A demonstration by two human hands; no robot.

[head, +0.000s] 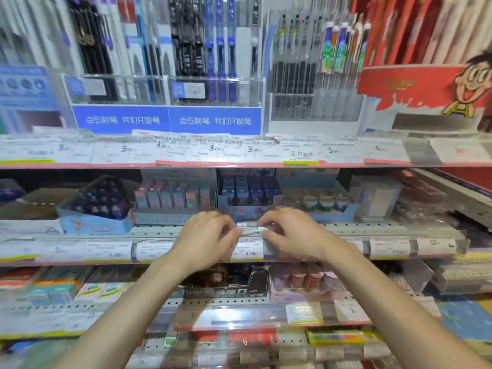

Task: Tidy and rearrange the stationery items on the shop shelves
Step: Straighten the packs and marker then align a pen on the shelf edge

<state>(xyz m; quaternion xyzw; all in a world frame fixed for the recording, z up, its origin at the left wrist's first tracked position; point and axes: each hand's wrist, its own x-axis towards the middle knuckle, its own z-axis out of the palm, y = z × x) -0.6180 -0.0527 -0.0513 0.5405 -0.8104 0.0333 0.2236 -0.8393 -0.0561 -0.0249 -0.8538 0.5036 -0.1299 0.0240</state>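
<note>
Both my hands reach to the front edge of the middle shelf. My left hand and my right hand each pinch one end of a small white, elongated item held between them just above the price strip. Its exact kind is blurred. Directly behind it stands a blue display box of dark blue and purple items. The fingers of both hands are curled round the item's ends.
Left of the blue box stand a pastel display box and a tilted blue box of dark round items. Small round containers sit to the right. Pen racks fill the upper shelf; more boxes fill the shelves below.
</note>
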